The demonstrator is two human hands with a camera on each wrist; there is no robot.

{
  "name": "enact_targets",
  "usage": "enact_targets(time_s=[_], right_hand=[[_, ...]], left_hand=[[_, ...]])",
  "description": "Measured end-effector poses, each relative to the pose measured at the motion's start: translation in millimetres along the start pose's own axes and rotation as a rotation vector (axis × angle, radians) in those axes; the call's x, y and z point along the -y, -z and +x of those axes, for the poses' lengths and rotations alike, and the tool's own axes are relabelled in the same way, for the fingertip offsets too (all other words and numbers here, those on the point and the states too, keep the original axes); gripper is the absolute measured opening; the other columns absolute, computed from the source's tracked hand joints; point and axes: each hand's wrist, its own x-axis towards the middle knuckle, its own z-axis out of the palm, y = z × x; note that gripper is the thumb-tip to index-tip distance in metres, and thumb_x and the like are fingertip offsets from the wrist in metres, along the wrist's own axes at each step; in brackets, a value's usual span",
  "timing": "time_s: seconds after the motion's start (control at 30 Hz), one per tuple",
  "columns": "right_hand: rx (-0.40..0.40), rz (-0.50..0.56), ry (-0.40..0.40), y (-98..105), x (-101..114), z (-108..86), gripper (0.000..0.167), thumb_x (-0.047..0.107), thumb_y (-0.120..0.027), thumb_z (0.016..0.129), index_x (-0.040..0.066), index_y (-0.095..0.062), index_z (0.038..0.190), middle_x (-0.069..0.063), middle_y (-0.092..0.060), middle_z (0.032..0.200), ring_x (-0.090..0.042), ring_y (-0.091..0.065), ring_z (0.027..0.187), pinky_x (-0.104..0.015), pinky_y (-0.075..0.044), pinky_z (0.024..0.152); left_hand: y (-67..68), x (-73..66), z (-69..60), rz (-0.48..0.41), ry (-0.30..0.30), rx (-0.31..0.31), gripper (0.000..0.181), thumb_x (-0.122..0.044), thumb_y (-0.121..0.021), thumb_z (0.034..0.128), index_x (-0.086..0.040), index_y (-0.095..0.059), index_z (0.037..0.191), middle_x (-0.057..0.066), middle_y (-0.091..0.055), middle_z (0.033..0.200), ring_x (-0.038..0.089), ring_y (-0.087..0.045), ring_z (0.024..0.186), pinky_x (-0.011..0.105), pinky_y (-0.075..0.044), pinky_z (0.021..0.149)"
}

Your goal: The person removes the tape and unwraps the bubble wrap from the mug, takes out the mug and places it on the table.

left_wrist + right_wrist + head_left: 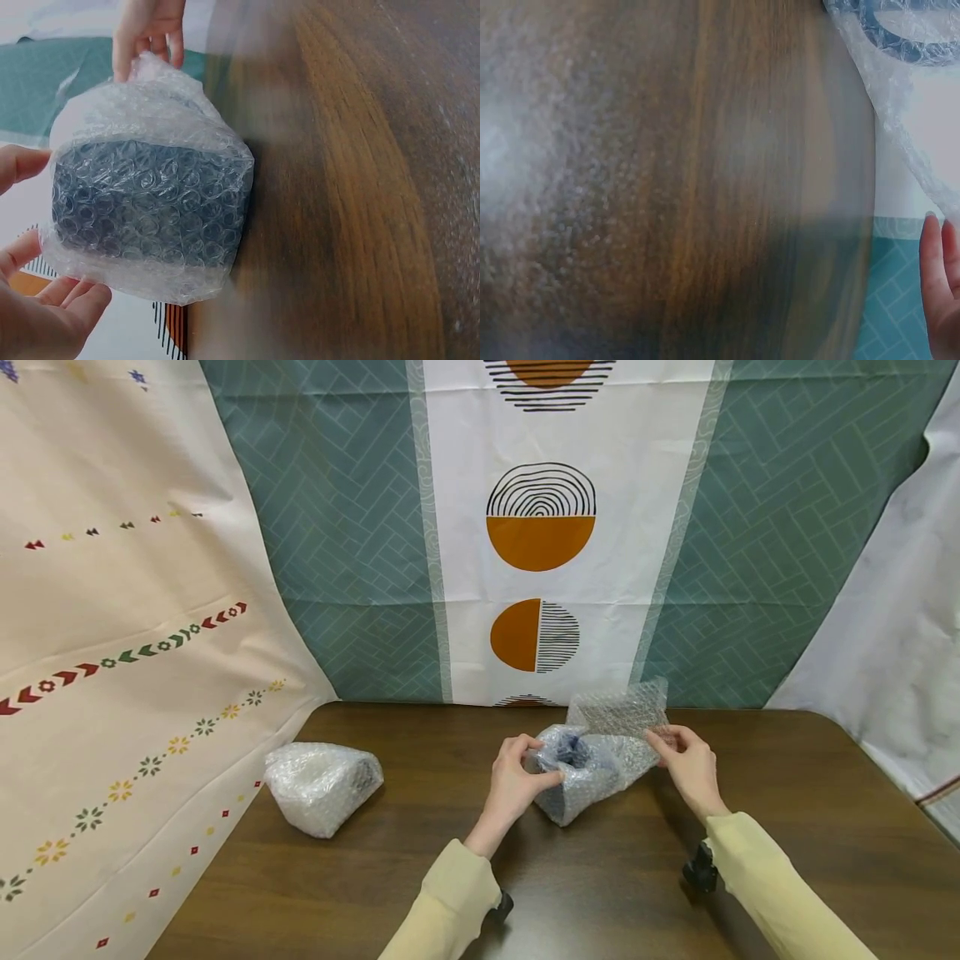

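Observation:
A dark blue mug (573, 750) is partly rolled in clear bubble wrap (618, 714) near the back of the table. Its dark body shows through the bubbles in the left wrist view, and a blue loop like a handle (889, 41) appears at the top of the right wrist view. My left hand (513, 781) grips the wrapped mug from its left side, thumb and fingers spread around it. On the other side, my right hand (692, 768) pinches the loose end of the wrap between thumb and fingers.
Another bubble-wrapped bundle (322, 785) lies on the left of the brown wooden table (360, 893); its contents are hidden. Patterned cloth (360, 527) hangs behind the table's back edge. More cloth drapes along the left and right sides.

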Motion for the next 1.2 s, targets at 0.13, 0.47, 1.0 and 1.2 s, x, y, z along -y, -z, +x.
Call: enact_targets(time_s=[0.13,0.47,1.0,1.2], right_hand=[[0.023,-0.023,-0.001,0,0,-1.0,0.041,0.03,-0.065,0.084,-0.002,-0.055,0.109,-0.012,-0.062,0.086,-0.021,-0.061,0.065,-0.031,-0.05,0.053],[-0.021,-0.075,-0.018,-1,1,-1.3,0.056,0.034,-0.061,0.086,-0.009,-0.043,0.118,-0.022,-0.055,0.1,-0.028,-0.058,0.079,-0.035,-0.047,0.064],[-0.168,-0.09,0.197,1,10,-3.3,0.038,0.016,-0.065,0.085,-0.006,-0.047,0.11,-0.019,-0.041,0.1,-0.033,-0.044,0.085,-0.038,-0.036,0.071],[-0.159,-0.078,0.334,-2,12,-5.0,0.031,0.01,-0.068,0.082,-0.005,-0.053,0.104,-0.015,-0.048,0.094,-0.027,-0.047,0.079,-0.037,-0.038,0.068]], left_hand=[[0.7,0.0,0.1,0.008,0.0,0.011,0.037,-0.021,-0.078,0.0681,-0.009,-0.059,0.099,0.003,-0.048,0.104,0.023,-0.047,0.093,0.035,-0.042,0.071],[1.7,-1.0,0.7,0.016,0.004,0.039,0.037,-0.023,-0.077,0.0693,-0.009,-0.058,0.099,0.004,-0.048,0.104,0.024,-0.046,0.096,0.036,-0.042,0.073],[3.2,-1.8,1.3,0.023,0.006,0.048,0.038,-0.023,-0.077,0.07,-0.01,-0.058,0.1,0.003,-0.047,0.105,0.024,-0.046,0.09,0.035,-0.041,0.071],[4.7,-2.3,1.6,0.022,0.001,0.054,0.038,-0.023,-0.077,0.0697,-0.009,-0.057,0.099,0.005,-0.047,0.103,0.028,-0.046,0.09,0.037,-0.041,0.069]])
